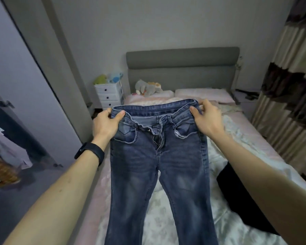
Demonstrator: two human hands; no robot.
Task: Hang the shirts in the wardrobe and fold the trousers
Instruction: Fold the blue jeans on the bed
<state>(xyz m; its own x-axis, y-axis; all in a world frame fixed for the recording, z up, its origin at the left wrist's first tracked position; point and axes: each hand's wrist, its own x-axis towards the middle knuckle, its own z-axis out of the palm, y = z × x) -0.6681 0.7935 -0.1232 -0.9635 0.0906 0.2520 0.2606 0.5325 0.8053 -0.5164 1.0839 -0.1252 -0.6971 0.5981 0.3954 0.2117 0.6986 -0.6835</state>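
Observation:
A pair of dark blue jeans [159,165] hangs in front of me over the bed, front side facing me, fly and button undone, both legs dangling below the frame. My left hand [105,125] grips the waistband at its left corner, thumb over the front. My right hand [208,119] pinches the right corner of the waistband the same way. A black garment [237,197] lies crumpled on the bed to the right, partly behind my right forearm. At the far left, clothes [9,147] hang in the open wardrobe.
The bed [245,138] has a pale floral quilt, pink pillows, soft toys and a grey headboard. A white drawer unit [109,93] stands at its left. The wardrobe's sliding door [25,85] is on the left, striped curtains [290,85] on the right.

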